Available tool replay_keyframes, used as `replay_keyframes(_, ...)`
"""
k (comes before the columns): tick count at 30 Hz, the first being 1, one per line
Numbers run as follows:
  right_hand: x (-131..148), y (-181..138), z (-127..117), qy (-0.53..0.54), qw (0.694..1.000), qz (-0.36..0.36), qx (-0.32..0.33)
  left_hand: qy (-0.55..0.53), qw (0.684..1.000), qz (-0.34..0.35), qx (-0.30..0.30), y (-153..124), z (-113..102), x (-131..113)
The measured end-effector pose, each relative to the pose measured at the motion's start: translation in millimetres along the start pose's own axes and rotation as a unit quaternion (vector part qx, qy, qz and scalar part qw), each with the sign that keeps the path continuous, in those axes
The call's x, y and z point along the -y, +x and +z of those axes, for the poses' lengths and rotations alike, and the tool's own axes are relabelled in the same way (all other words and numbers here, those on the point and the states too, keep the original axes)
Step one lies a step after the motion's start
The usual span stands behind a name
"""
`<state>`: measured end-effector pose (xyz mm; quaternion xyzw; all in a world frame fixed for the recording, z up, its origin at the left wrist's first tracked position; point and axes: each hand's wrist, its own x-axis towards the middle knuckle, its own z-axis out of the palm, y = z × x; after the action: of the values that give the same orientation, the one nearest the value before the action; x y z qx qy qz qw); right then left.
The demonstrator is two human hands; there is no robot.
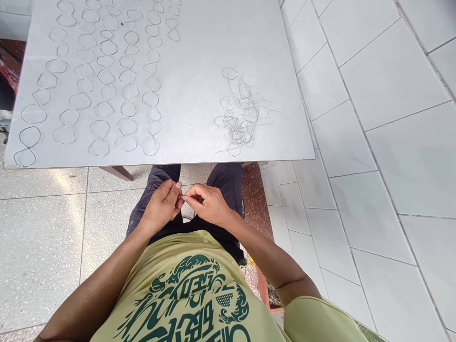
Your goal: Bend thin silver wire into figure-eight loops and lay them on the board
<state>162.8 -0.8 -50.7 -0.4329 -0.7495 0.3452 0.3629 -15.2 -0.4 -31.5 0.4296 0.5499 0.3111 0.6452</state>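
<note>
My left hand [163, 204] and my right hand [209, 205] meet over my lap, just in front of the table's near edge. Both are closed, their thumbs and fingertips pinched together around a thin piece of wire, which is mostly hidden by the fingers. On the table lie several rows of thin wire bent into figure-eight shapes [99, 137], covering the left half. Right of them sits a loose tangle of curly wire [241, 135], some strands sticking out to the side.
The white tabletop [192, 114] has its near edge right before my knees. A white tiled wall [356, 142] runs along the right. Below are a speckled tile floor [42, 247], a wooden table leg [117, 173] and, at lower right, an orange-brown planter [262, 289].
</note>
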Motion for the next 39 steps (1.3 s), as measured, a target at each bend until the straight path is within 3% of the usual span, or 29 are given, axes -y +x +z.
replay_keyframes(10, -1.3, 2.3, -0.9, 0.033, 0.997, 0.039, -0.051, -0.137, 0.984, -0.076, 0.086, -4.5, -14.1, -17.8)
replay_keyframes(17, 1.4, -2.4, -7.2, 0.064, 0.998, 0.009, -0.003, -0.132, 0.984, -0.086, 0.082, -7.3, -17.5, -16.3)
replay_keyframes(24, -1.3, 5.0, -16.5, 0.100, 0.988, 0.102, -0.052, -0.141, 0.981, -0.090, 0.098, -6.0, -16.1, -13.2)
replay_keyframes(31, -2.2, 21.7, -10.6, 0.089, 0.993, 0.075, 0.006, -0.147, 0.982, -0.102, 0.065, -8.6, -6.2, -10.8)
replay_keyframes(36, -4.6, 17.8, 4.3, 0.073, 0.992, 0.090, -0.055, -0.143, 0.985, -0.085, 0.034, -12.4, -1.8, -12.2)
replay_keyframes(39, -4.3, 15.7, 12.5, 0.073, 0.987, 0.108, -0.096, -0.135, 0.987, -0.077, 0.048, -11.5, -2.0, -9.1)
